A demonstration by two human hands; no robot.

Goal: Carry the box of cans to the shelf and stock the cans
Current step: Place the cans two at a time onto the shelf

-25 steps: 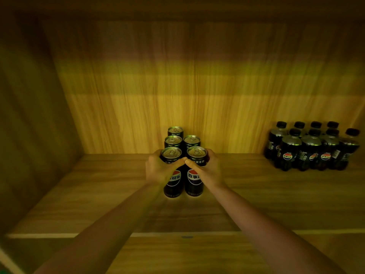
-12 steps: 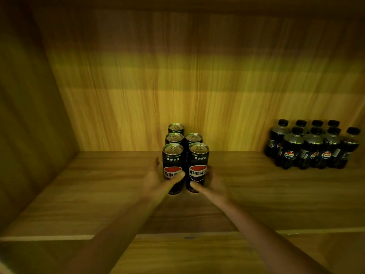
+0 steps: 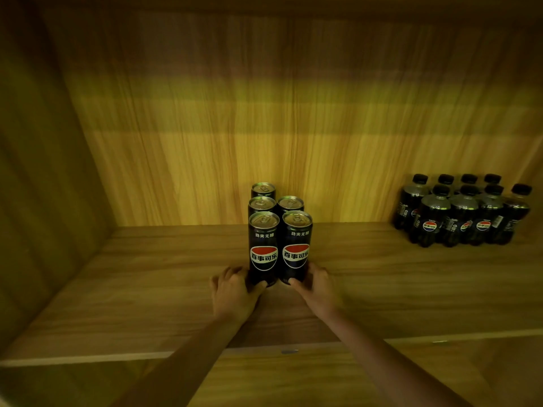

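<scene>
Wooden shelf (image 3: 147, 289): five cans (image 3: 279, 230), nine bottles (image 3: 461, 212), two hands (image 3: 235, 292).

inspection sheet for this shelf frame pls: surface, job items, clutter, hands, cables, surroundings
Surface: wooden shelf board, mostly bare.
Job's things: five tall black cola cans, upright, two columns, three left, two right.
Clutter: shrink-wrapped pack of small black cola bottles, far right, apart from cans.
Grippers: left hand and right hand at the front cans' bases, fingers loosely touching.
Cables: nothing seen.
Surroundings: wood-grain back panel, left side wall; box not in view.
</scene>
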